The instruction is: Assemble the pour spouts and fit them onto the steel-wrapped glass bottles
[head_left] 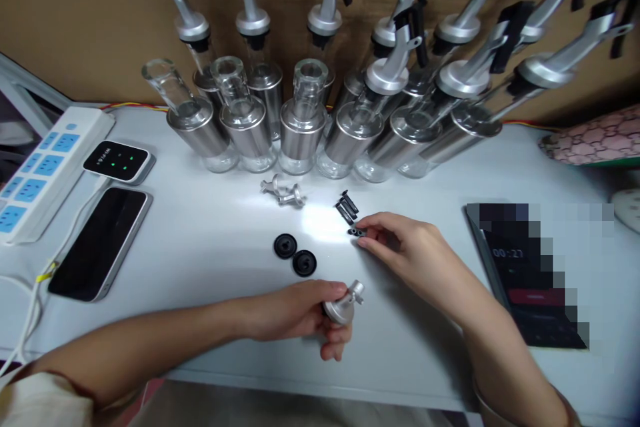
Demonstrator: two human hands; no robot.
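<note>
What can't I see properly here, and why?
In the head view:
Underside of the silver spout: mostly covered by the left hand.
Black pieces by the right hand: details too small.
Bottoms of some back bottles: behind the front bottles.
Pink patterned thing: cut off by the right edge.

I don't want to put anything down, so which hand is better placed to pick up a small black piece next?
Probably the right hand: its thumb and forefinger are at a small black piece, while the left hand holds a silver spout.
</note>
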